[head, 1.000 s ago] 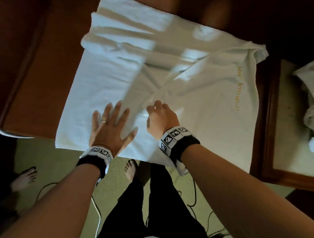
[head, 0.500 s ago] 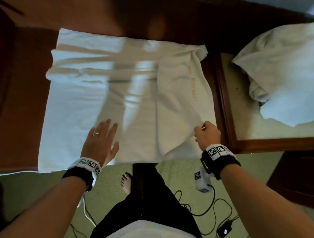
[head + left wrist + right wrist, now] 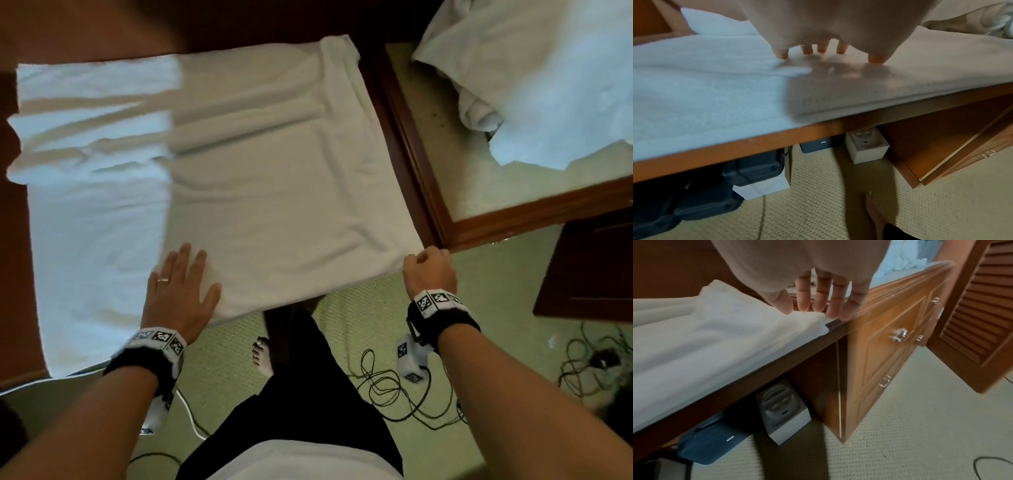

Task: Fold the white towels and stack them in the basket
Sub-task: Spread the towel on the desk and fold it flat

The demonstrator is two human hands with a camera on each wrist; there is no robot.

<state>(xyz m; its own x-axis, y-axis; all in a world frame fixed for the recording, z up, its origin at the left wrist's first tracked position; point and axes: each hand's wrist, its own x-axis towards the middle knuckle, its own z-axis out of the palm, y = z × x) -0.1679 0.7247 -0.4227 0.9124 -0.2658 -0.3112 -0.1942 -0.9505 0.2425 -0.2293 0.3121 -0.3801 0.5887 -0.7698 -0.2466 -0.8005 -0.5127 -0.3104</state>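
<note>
A white towel (image 3: 274,188) lies spread on the brown desk (image 3: 13,274), its right half doubled over and smooth. My left hand (image 3: 178,291) rests flat on the towel (image 3: 715,89) near the front edge, fingers straight and spread; in the left wrist view the left hand (image 3: 824,32) touches the cloth with its fingertips. My right hand (image 3: 430,274) pinches the towel's near right corner at the desk's front right corner. In the right wrist view the right hand (image 3: 818,301) has its thumb on the towel (image 3: 705,337) and its fingers behind the edge. No basket is in view.
A heap of crumpled white towels (image 3: 548,85) lies on the lower cabinet top (image 3: 513,222) to the right. Cables (image 3: 394,387) trail on the carpet by my bare foot (image 3: 262,353). Boxes (image 3: 867,146) and dark cases (image 3: 752,168) sit under the desk. A louvred door (image 3: 982,305) stands right.
My right hand has drawn the towel's corner from the middle out to the desk's right front corner, and the folded flap now lies flat. My left hand stayed pressed on the towel.
</note>
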